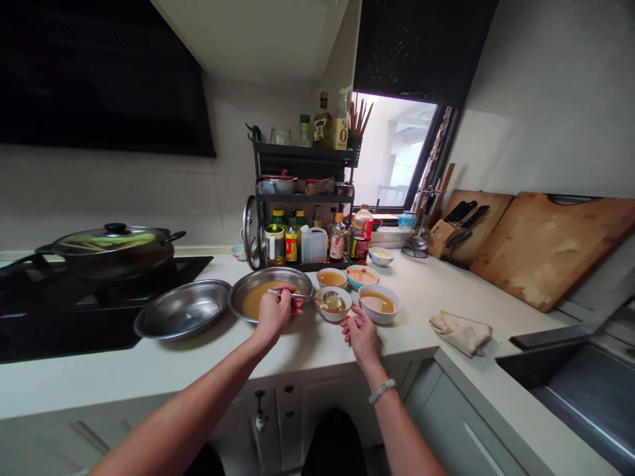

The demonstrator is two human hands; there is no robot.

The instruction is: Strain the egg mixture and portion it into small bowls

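Rightward, a ladle [333, 302] (metal) extends from the left grip [276, 312].

Open table [417, 324] between the bowls [380, 317] and the dishcloth [461, 332] gives sideways passage. Both forearms cross the front strip. The ladle [333, 302] spans the narrow gap beside the soup basin [253, 304]. Behind, the black spice rack [302, 198] blocks reach; the knife block [440, 238] and cutting boards [546, 248] fill the right corner.

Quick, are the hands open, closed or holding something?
Left hand: closed, holding the ladle.
Right hand: at the bowl beneath the ladle; open or gripping, cannot be told.
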